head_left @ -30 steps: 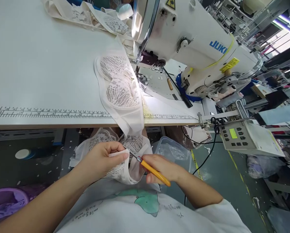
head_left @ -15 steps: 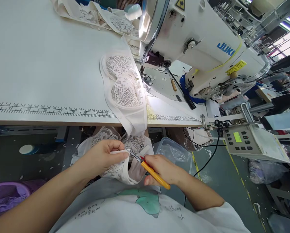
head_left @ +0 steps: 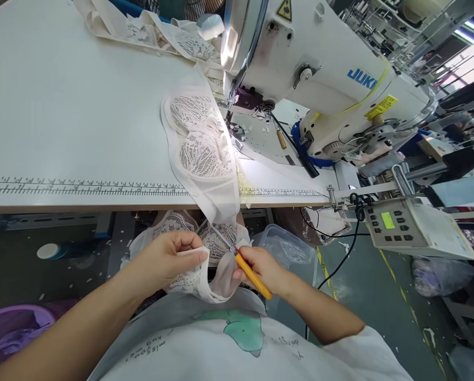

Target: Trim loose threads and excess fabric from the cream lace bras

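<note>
My left hand (head_left: 169,259) pinches the edge of a white lace bra (head_left: 215,293) above my lap, thumb on top. Part of that bra hangs in a loop toward my right hand. My right hand (head_left: 263,267) is closed around orange-handled scissors (head_left: 255,276). Their blades point up and to the left, apart from each other, just beyond the pinched edge and clear of it. Another white lace bra (head_left: 205,153) lies on the table, its lower end drooping over the front edge. More lace cups show below the table edge, partly hidden by my hands.
A white sewing machine (head_left: 324,69) stands on the table (head_left: 82,121), which has a printed ruler (head_left: 86,188) along its front. More lace pieces (head_left: 149,34) lie at the back. A clear plastic bin (head_left: 288,248), a control box (head_left: 399,227) and a purple tub (head_left: 15,323) are lower down.
The scissors have moved up and away from the pinched edge, and their blades have spread. My left hand keeps its pinch. The view has shifted slightly.
</note>
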Demonstrator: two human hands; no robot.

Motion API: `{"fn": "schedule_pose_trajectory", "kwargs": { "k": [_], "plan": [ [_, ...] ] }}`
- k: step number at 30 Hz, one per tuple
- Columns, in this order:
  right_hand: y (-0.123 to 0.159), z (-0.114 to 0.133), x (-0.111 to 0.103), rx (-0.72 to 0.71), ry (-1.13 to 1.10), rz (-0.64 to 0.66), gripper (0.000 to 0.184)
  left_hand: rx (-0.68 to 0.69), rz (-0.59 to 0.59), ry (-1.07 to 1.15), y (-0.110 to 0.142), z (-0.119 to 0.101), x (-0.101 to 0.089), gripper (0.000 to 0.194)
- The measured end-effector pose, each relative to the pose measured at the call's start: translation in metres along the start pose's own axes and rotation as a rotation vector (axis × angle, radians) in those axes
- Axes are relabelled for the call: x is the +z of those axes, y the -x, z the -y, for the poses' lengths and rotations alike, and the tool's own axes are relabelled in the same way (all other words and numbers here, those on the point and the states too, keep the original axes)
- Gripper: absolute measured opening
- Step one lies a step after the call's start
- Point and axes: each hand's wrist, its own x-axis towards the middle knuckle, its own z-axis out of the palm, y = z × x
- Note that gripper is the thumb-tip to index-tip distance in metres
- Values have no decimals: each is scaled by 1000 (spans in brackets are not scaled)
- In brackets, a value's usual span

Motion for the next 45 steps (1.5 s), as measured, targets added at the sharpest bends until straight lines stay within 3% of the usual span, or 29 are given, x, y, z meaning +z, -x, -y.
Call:
{"fn": "schedule_pose_trajectory", "kwargs": {
  "k": [5, 11, 17, 21, 24, 32, 37, 45],
  "plan": [
    [-6, 15, 4, -140, -95, -136, 51, 84, -176, 14, 11, 2, -1, 27],
    [-13, 13, 30, -171, -19, -70, 26, 89, -518, 143, 36, 2, -5, 17],
    [-14, 6, 36, -290, 59, -97, 12, 88, -797, 235, 55, -1, 6, 10],
    [-17, 9, 44, -525, 84, -177, 8, 70, -813, 241, 59, 0, 11, 5],
    [-19, 11, 50, -572, 104, -183, 10, 77, -811, 238, 62, 0, 10, 4],
    [-20, 5, 57, -448, 191, -180, 10, 114, -809, 204, 66, 9, 10, 1],
    [-15, 7, 49, -347, 46, -55, 15, 123, -869, 177, 68, 11, 9, 1],
    [-14, 17, 44, -201, -77, -13, 21, 149, -935, 79, 71, 8, 9, 4]
  ]
}}
